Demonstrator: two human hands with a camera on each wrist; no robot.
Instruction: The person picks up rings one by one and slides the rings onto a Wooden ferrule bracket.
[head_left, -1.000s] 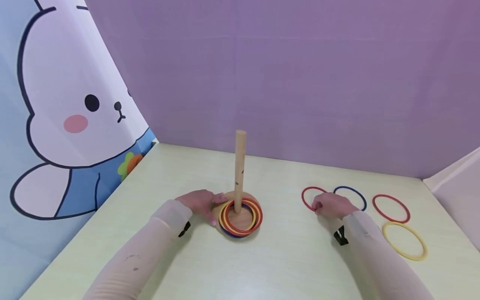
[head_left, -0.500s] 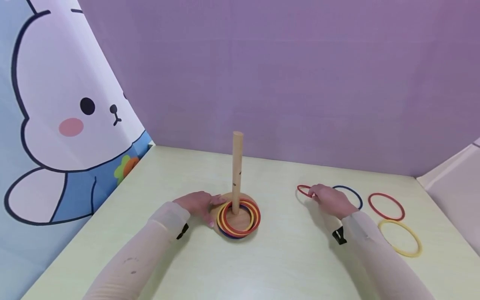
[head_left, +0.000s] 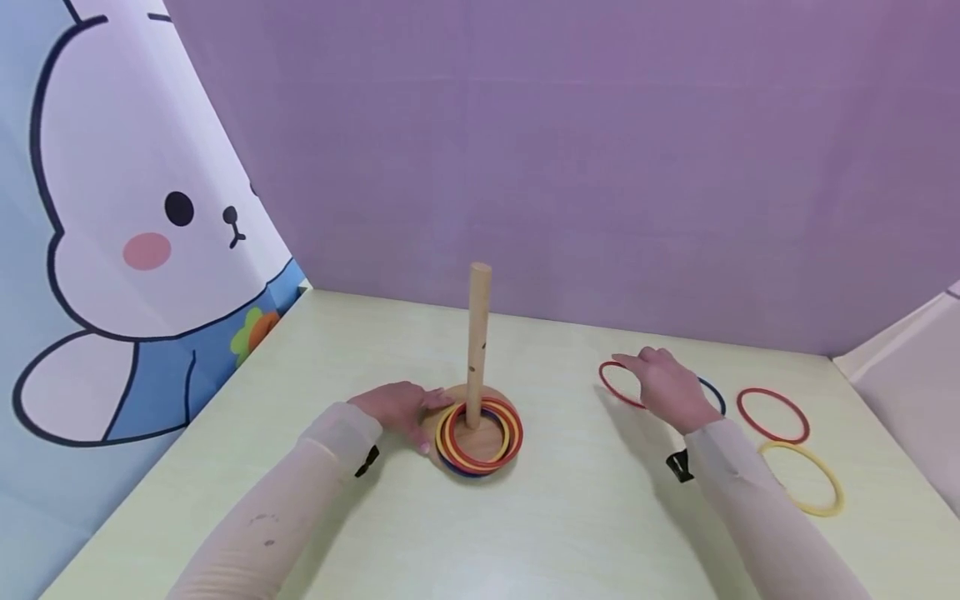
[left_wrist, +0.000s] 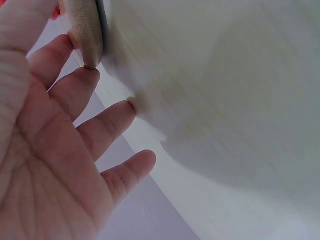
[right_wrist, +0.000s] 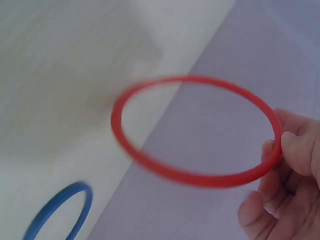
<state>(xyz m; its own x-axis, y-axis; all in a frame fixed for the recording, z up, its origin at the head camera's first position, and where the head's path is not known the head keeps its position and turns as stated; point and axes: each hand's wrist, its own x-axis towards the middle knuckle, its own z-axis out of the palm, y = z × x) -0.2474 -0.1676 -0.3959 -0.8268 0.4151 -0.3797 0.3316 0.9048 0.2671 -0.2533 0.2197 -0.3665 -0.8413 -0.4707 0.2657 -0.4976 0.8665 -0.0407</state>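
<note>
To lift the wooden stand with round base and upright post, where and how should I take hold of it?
Probably by the upright wooden post, at its bare upper part, wrapping fingers around it from the left, where the left hand is. The post is slim and straight; the thin red, yellow and blue rings lie low around its foot.

No legible text, no labels (nor numbers)
</note>
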